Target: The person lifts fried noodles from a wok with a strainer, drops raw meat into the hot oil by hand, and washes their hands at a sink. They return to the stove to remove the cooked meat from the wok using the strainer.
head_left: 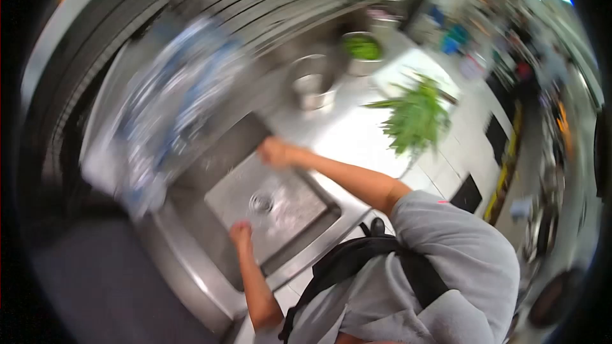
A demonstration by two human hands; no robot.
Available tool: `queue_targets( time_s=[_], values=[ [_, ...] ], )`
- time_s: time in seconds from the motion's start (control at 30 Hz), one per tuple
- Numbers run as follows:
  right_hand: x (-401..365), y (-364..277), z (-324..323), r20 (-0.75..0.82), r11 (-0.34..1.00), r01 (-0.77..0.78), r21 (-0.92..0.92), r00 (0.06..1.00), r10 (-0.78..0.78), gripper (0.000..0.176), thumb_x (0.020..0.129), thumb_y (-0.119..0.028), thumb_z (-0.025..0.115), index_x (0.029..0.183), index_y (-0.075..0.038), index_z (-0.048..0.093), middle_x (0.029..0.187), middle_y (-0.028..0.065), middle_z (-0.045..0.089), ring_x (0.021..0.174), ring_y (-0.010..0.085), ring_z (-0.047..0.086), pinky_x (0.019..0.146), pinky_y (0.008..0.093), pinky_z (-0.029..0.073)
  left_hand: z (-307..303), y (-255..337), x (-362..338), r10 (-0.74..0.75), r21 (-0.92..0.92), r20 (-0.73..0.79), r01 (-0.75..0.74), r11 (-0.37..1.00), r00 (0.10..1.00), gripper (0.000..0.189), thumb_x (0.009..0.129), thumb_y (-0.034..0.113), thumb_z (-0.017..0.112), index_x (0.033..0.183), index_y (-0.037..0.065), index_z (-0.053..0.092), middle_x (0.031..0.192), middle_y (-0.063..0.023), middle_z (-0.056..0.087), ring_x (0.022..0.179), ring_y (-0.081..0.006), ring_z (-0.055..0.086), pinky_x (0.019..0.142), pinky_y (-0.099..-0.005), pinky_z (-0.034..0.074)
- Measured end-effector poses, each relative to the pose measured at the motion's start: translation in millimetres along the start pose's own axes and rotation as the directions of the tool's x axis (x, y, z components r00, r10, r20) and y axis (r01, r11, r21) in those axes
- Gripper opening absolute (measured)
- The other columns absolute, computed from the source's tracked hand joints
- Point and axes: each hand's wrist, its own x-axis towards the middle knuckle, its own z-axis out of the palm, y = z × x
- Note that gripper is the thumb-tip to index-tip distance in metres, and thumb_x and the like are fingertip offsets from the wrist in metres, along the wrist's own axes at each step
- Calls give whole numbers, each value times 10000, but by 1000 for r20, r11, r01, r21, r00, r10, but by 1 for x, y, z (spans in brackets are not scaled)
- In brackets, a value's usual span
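My right hand (275,152) is over the upper side of a steel sink (299,216), its fingers curled into a blurred, rounded fist. Lower down, my left hand (241,232) hangs above the sink basin, also compact and curled. No object shows in either hand, though motion smears the fingers. Between the two hands lies the round drain (261,202), with a wet sheen on the metal around it.
Crumpled clear plastic (185,102) is heaped beyond the sink. On the steel counter stand a metal pot (313,92) and a container of chopped greens (362,48). Long leafy greens (414,114) lie by a white board (414,67). Shelf bars (274,0) run behind.
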Motion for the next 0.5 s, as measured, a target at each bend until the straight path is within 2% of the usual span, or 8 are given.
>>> queue_targets(
  time_s=[0.07, 0.1, 0.17, 0.23, 0.27, 0.33, 0.43, 0.5],
  values=[
    [-116, -11, -37, 97, 994, -26, 102, 995, 16, 123, 749, -124, 628, 792, -9, 622, 775, 188, 664, 671, 332, 602, 660, 435, 494, 5, 3, -29, -71, -32, -80, 69, 997, 994, 120, 766, -54, 647, 747, 52, 593, 704, -40, 601, 621, -150, 593, 538, -294, 524],
    [-179, -15, -60, -4, 977, 3, 214, 1000, -2, 195, 797, -156, 640, 914, -2, 657, 885, 179, 694, 763, 309, 639, 728, 405, 513, 14, 27, -48, -150, -69, -19, 149, 986, 988, 107, 752, -84, 634, 785, 17, 616, 729, -85, 624, 638, -191, 624, 569, -320, 560],
    [-303, -19, -115, 147, 948, -236, 213, 967, 208, 345, 850, -205, 625, 1136, -15, 660, 982, 172, 701, 873, 309, 660, 787, 386, 514, 15, 4, -42, -140, -78, 8, 140, 987, 990, 86, 765, -85, 618, 802, -8, 626, 665, -106, 612, 549, -211, 613, 486, -310, 541],
    [-423, 0, -153, 177, 887, -430, 171, 899, 401, 378, 804, -199, 638, 1127, -5, 670, 1007, 216, 692, 960, 350, 662, 863, 413, 515, 49, 51, -69, -138, 163, -48, 144, 976, 989, 40, 795, -54, 614, 787, -16, 625, 664, -114, 612, 520, -197, 604, 436, -286, 500],
    [-481, 4, -174, 112, 865, -477, 157, 879, 464, 295, 794, -147, 639, 1047, -3, 686, 971, 223, 689, 952, 366, 660, 833, 437, 525, 65, 69, -80, -29, 212, -50, 39, 977, 998, 19, 817, -35, 611, 830, -30, 623, 689, -116, 621, 552, -188, 609, 470, -278, 504],
    [-585, 37, -187, 15, 659, -723, -205, 671, 741, 254, 797, -107, 632, 1020, 9, 670, 879, 216, 685, 902, 379, 664, 793, 450, 530, 95, 79, -59, 216, 276, 20, -213, 937, 976, 84, 857, 15, 619, 912, -47, 604, 773, -121, 641, 615, -177, 615, 536, -283, 516],
    [-709, 63, -210, -190, 388, -913, -129, 407, 894, 165, 766, -48, 615, 913, 11, 663, 868, 226, 675, 916, 404, 652, 800, 470, 527, 216, 158, -140, 544, 404, 99, -533, 743, 833, 137, 796, -38, 594, 912, -43, 666, 800, -161, 678, 676, -232, 634, 605, -347, 532],
    [-772, 88, -212, -394, 492, -868, 73, 428, 814, 127, 742, -51, 627, 845, 12, 666, 869, 214, 684, 904, 407, 648, 782, 463, 530, 312, 210, -197, 646, 376, 207, -670, 641, 735, 166, 750, -48, 652, 908, -41, 702, 782, -161, 691, 686, -236, 634, 632, -359, 533]
  ],
)
